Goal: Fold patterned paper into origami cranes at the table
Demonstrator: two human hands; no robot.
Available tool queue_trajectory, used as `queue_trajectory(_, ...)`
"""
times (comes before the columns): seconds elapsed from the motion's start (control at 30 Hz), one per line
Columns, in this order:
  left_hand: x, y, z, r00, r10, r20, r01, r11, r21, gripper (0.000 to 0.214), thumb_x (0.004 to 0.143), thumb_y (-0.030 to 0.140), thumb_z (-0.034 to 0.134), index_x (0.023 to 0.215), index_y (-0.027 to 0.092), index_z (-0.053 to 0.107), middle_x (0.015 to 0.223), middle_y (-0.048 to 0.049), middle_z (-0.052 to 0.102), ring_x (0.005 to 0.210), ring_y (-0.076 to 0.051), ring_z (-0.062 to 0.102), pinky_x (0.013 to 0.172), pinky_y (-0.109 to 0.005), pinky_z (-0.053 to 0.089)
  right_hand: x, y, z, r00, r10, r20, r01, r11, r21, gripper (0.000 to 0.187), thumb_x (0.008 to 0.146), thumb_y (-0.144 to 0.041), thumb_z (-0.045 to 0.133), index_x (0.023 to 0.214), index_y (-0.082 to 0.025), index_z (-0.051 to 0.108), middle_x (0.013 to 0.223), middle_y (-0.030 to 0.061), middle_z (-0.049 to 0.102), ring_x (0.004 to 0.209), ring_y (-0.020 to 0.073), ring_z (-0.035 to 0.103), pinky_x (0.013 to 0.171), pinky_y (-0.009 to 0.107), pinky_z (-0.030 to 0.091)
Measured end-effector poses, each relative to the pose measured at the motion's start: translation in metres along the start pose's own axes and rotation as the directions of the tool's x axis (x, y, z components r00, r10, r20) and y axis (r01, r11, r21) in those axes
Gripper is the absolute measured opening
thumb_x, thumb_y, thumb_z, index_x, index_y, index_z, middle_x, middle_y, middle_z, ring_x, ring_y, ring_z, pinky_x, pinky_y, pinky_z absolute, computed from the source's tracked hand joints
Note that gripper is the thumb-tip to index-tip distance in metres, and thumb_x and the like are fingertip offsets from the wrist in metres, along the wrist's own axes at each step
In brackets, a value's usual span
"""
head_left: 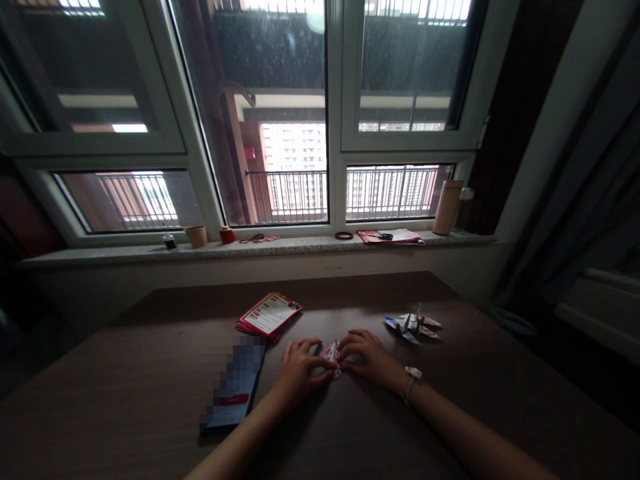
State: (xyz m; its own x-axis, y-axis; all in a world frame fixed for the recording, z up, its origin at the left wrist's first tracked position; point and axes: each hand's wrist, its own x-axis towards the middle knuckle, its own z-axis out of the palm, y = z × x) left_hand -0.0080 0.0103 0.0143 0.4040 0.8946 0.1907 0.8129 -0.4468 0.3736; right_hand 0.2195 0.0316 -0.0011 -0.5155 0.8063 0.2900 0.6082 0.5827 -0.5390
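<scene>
Nearest, two bare forearms reach in over the brown wood-grain tabletop, a pale bracelet with a patterned piece around the right wrist. The left hand has its grip nearly closed, thumb and fingertips at the left side of a small folded paper, patterned pink, purple and white. The right hand meets it from the other side with fingers bent and its grip drawn in on the sheet; the fingers hide much of the paper, which lies low between both hands, close to the wood.

Left of the left forearm lies a phone, its screen partly pixelated. Just beyond the phone is a fanned stack of red-bordered cards. Well to the right, past the right hand, pointed folded-paper figures sit together.

Farther off, the speckled stone windowsill carries, left to right, a small dark bottle, a tan cup, a red container, a brown ring, red-edged papers with scissors on top, and a beige flask. Behind it stands the window, with railings outside.
</scene>
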Motion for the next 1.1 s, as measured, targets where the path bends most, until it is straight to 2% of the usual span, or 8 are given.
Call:
queue_trajectory(0.2,0.000,-0.001,0.001,1.000,0.005,-0.008,-0.005,1.000,-0.006,0.017,0.079,0.046,0.068,0.094,0.042,0.076,0.132,-0.0025,0.057,0.126,-0.030,0.045,0.110,-0.059,0.023,0.002,0.001,-0.002,0.998,-0.055,0.020,0.054,0.998,0.022,0.017,0.085,-0.038,0.065,0.100,-0.033,0.070,0.114,-0.0007,0.066,0.128,0.0247,0.042,0.111,0.046,0.024)
queue_trajectory(0.33,0.000,0.001,-0.001,1.000,-0.008,0.021,0.008,1.000,-0.008,0.018,0.079,0.046,0.069,0.096,0.044,0.075,0.134,-0.0023,0.056,0.128,-0.032,0.043,0.110,-0.062,0.021,0.000,0.002,-0.001,0.998,-0.033,-0.046,0.035,0.999,0.030,0.022,0.083,-0.040,0.068,0.102,-0.031,0.071,0.115,0.0032,0.063,0.119,0.0236,0.048,0.107,0.042,0.032)
queue_trajectory(0.5,0.000,0.000,-0.002,0.999,-0.006,0.039,0.006,1.000,-0.007,0.020,0.081,0.049,0.065,0.100,0.045,0.073,0.136,-0.0027,0.054,0.129,-0.032,0.043,0.110,-0.063,0.021,-0.002,0.004,0.002,0.996,0.001,-0.086,0.002,0.999,0.036,0.020,0.080,-0.038,0.071,0.098,-0.029,0.072,0.118,0.0048,0.059,0.116,0.0235,0.048,0.104,0.039,0.036)
queue_trajectory(0.8,-0.001,-0.005,0.001,0.998,-0.038,0.040,0.039,0.999,-0.031,0.024,0.086,0.044,0.061,0.108,0.045,0.070,0.137,-0.0046,0.053,0.132,-0.030,0.041,0.113,-0.060,0.019,-0.003,-0.005,0.000,0.994,-0.013,-0.113,0.015,1.000,0.013,0.019,0.079,-0.039,0.072,0.088,-0.023,0.068,0.113,0.0058,0.058,0.111,0.0227,0.050,0.100,0.036,0.039)
queue_trajectory(0.97,-0.001,-0.004,0.002,0.998,-0.057,0.027,0.057,0.998,-0.031,0.027,0.084,0.044,0.063,0.111,0.045,0.068,0.139,-0.0036,0.049,0.133,-0.029,0.039,0.114,-0.058,0.018,-0.004,-0.011,-0.001,0.992,0.001,-0.123,-0.006,0.999,-0.041,0.021,0.080,-0.042,0.070,0.089,-0.023,0.067,0.107,0.0056,0.056,0.105,0.0223,0.050,0.094,0.035,0.041)
queue_trajectory(1.1,0.000,-0.003,0.003,0.998,-0.062,-0.014,0.062,0.998,-0.011,0.030,0.083,0.040,0.065,0.113,0.043,0.068,0.139,-0.0043,0.049,0.132,-0.030,0.039,0.112,-0.056,0.024,-0.003,-0.014,0.000,0.990,0.038,-0.134,-0.052,0.994,-0.101,0.021,0.079,-0.042,0.071,0.091,-0.025,0.067,0.102,0.0048,0.055,0.102,0.0228,0.050,0.093,0.037,0.041)
